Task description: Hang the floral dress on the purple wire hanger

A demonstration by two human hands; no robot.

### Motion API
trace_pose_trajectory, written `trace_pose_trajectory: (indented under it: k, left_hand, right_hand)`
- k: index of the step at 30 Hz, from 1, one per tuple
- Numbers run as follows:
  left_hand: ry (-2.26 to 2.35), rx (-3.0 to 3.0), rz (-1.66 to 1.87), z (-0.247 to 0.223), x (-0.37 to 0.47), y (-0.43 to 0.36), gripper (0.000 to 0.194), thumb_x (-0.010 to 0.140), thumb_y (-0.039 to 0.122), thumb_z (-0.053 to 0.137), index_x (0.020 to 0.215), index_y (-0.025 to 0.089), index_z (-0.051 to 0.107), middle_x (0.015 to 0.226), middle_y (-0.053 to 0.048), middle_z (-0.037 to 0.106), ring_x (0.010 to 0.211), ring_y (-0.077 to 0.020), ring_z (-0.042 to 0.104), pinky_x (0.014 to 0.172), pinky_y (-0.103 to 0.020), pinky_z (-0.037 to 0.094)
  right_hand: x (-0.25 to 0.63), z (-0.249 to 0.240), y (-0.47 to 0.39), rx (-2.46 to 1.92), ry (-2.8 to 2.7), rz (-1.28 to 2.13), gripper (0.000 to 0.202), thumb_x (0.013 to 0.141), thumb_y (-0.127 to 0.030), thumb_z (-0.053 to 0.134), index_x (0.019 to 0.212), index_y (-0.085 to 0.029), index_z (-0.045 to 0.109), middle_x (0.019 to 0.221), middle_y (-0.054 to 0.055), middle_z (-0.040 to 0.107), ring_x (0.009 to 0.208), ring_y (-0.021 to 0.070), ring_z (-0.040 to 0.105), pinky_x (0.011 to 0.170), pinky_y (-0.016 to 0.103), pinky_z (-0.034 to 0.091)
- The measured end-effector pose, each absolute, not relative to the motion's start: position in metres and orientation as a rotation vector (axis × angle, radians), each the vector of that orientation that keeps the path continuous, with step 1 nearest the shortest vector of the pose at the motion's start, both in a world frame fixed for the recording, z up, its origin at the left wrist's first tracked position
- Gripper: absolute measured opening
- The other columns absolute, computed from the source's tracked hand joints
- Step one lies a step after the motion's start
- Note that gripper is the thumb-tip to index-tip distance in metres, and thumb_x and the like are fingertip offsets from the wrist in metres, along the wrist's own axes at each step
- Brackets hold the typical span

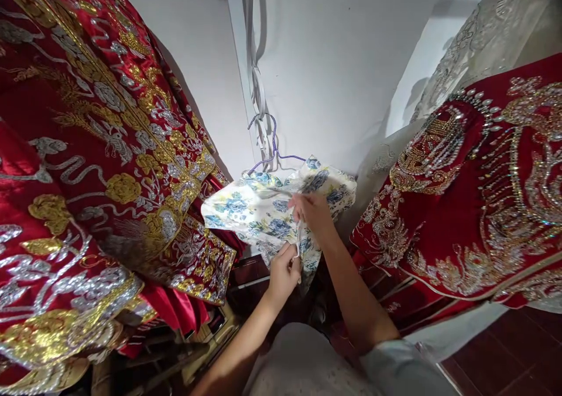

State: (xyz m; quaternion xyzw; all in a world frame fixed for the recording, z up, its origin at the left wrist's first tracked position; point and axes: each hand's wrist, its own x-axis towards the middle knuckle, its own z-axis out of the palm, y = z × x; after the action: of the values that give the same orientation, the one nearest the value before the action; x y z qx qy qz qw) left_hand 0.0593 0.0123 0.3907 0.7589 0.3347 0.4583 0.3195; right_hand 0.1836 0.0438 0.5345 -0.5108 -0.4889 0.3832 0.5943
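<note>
A white blouse with a blue and yellow flower print (237, 206) hangs from a thin purple hanger (274, 144) in front of me. My left hand (283, 270) is closed low on the blouse's front, gripping the edge of the cloth. Higher up, at chest level of the blouse, my right hand (312, 212) has its fingers pinched together on the front edge. Between the two hands runs a pale strip of that edge. Whether a button lies under my right fingertips is hidden.
A red garment with gold and silver embroidery (123, 150) fills the left side. Another red beaded garment (439, 209) hangs close on the right, with a pale sheer dress (478, 39) behind it. White straps (258, 86) on the wall (333, 74) hold the hanger.
</note>
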Motion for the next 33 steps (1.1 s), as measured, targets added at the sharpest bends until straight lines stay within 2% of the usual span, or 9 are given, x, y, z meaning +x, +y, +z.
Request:
trace_pose_trajectory:
  k: [4,8,11,14,19,23,27,30,33]
  left_hand:
    - [0.897,1.985,1.269,0.367,0.065,0.037,0.028,0.092,0.015,0.047,0.067,0.021,0.035,0.071,0.0,0.041,0.068,-0.0153,0.043,0.061,-0.027,0.032]
    - [0.929,1.955,1.311,0.376,0.056,0.056,0.022,0.092,0.022,0.056,0.073,0.02,0.045,0.072,0.0,0.047,0.066,-0.0144,0.046,0.062,-0.026,0.036]
    - [0.933,1.795,1.525,0.426,0.05,0.075,0.009,0.093,0.025,0.058,0.1,0.02,0.056,0.083,-0.002,0.057,0.075,-0.0154,0.055,0.071,-0.028,0.044]
    - [0.891,1.833,1.734,0.494,0.046,0.101,0.033,0.097,0.028,0.054,0.13,0.022,0.052,0.086,-0.002,0.058,0.079,-0.0159,0.056,0.075,-0.029,0.045]
    - [0.959,2.336,1.501,0.558,0.042,0.121,0.013,0.096,0.028,0.057,0.097,0.018,0.065,0.081,-0.002,0.061,0.071,-0.0146,0.054,0.067,-0.027,0.042]
    - [1.156,2.315,1.782,0.56,0.025,0.117,0.013,0.094,0.028,0.061,0.087,0.017,0.065,0.082,-0.003,0.062,0.083,-0.0178,0.057,0.078,-0.03,0.043]
    - [1.349,1.672,2.195,0.547,-0.018,0.127,0.014,0.09,0.029,0.066,0.087,0.015,0.064,0.085,-0.001,0.06,0.085,-0.0159,0.055,0.078,-0.029,0.044]
    - [1.165,1.001,2.095,0.529,-0.051,0.14,0.014,0.092,0.022,0.06,0.081,0.014,0.057,0.072,0.002,0.053,0.066,-0.0106,0.049,0.065,-0.024,0.044]
    - [0.958,0.472,1.835,0.508,-0.067,0.142,0.02,0.098,0.015,0.046,0.079,0.015,0.053,0.067,0.001,0.054,0.062,-0.0097,0.052,0.064,-0.022,0.049]
  right_hand:
    - [0.184,0.575,0.076,-1.248,-1.166,0.724,0.035,0.087,-0.035,0.054,0.061,-0.016,0.067,0.043,-0.001,0.056,0.039,0.0097,0.038,0.049,0.025,0.038]
    - [0.18,0.572,0.088,-1.162,-1.278,0.802,0.036,0.091,-0.037,0.05,0.069,-0.016,0.069,0.046,0.0,0.059,0.04,0.0102,0.041,0.046,0.024,0.035]
    - [0.182,0.562,0.089,-1.061,-1.247,0.887,0.036,0.09,-0.042,0.052,0.069,-0.016,0.066,0.045,-0.001,0.056,0.04,0.0098,0.041,0.045,0.024,0.033]
    - [0.187,0.562,0.091,-1.02,-1.218,0.908,0.036,0.088,-0.045,0.056,0.068,-0.017,0.064,0.044,-0.002,0.054,0.04,0.0095,0.039,0.045,0.024,0.033]
    - [0.188,0.554,0.098,-1.036,-1.313,0.849,0.035,0.091,-0.044,0.051,0.071,-0.019,0.064,0.046,-0.003,0.053,0.042,0.0102,0.041,0.048,0.024,0.034]
    - [0.177,0.509,0.102,-1.139,-1.315,0.875,0.035,0.091,-0.041,0.049,0.064,-0.02,0.059,0.044,-0.003,0.05,0.042,0.0113,0.042,0.049,0.025,0.034]
    - [0.166,0.464,0.087,-1.13,-1.249,1.017,0.036,0.09,-0.038,0.05,0.059,-0.02,0.057,0.041,-0.004,0.048,0.041,0.0113,0.043,0.05,0.025,0.036]
    - [0.161,0.452,0.07,-1.083,-1.244,1.111,0.035,0.089,-0.038,0.053,0.06,-0.02,0.059,0.042,-0.004,0.049,0.041,0.0115,0.045,0.049,0.025,0.035]
    - [0.155,0.452,0.057,-1.088,-1.22,1.127,0.034,0.088,-0.038,0.054,0.059,-0.019,0.058,0.042,-0.004,0.049,0.042,0.0116,0.045,0.049,0.024,0.035]
